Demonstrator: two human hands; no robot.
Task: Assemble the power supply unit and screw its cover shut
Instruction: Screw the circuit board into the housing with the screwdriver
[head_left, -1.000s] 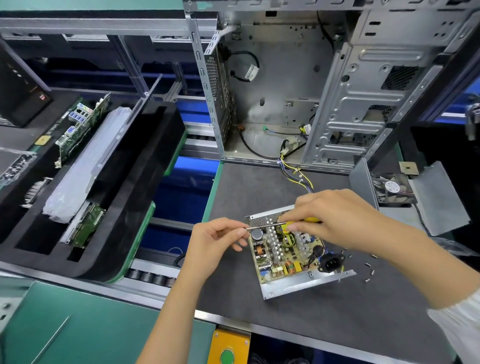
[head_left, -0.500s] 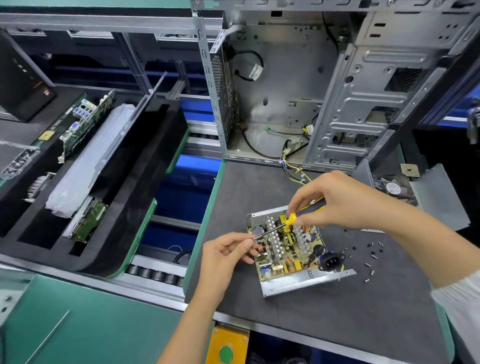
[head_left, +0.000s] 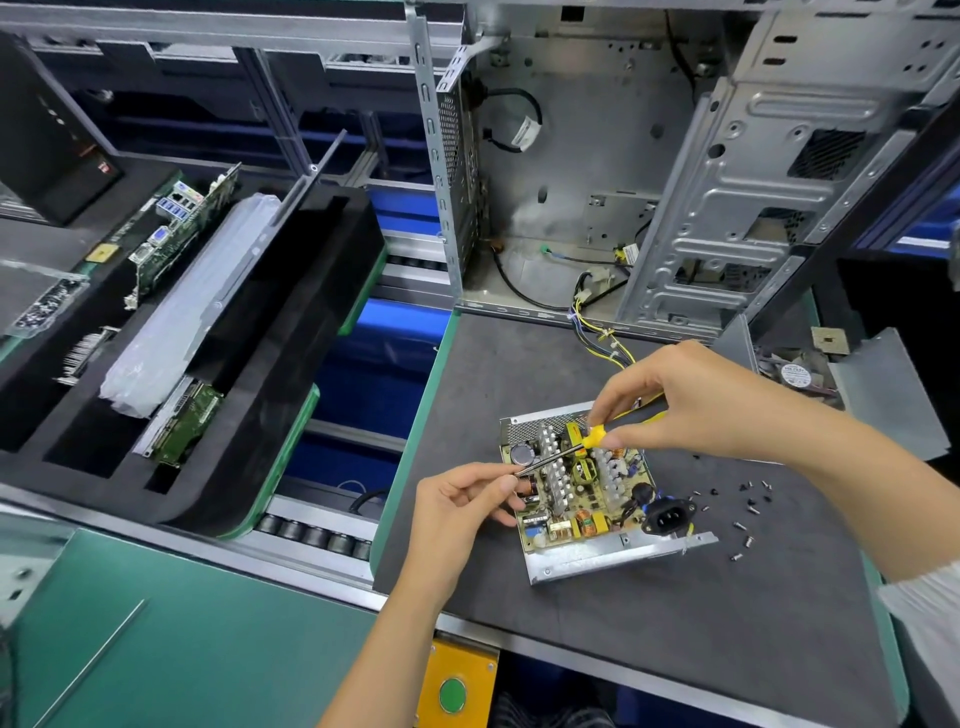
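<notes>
Open silver power supply box (head_left: 582, 499) with green board near the dark grey bench (head_left: 649, 623) front edge, right hand (head_left: 691, 400) gripping yellow-handled screwdriver (head_left: 587, 441) above it, left hand (head_left: 457, 506) pinching its metal tip, small loose screws (head_left: 748, 512) just right, big empty silver computer case (head_left: 649, 166) behind

No text reads clearly: the round label on the small black cooling fan (head_left: 793, 373) and the white tag on the black cable (head_left: 524, 132) stay illegible.

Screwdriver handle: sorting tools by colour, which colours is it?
Yellow and black screwdriver handle, head view.
</notes>
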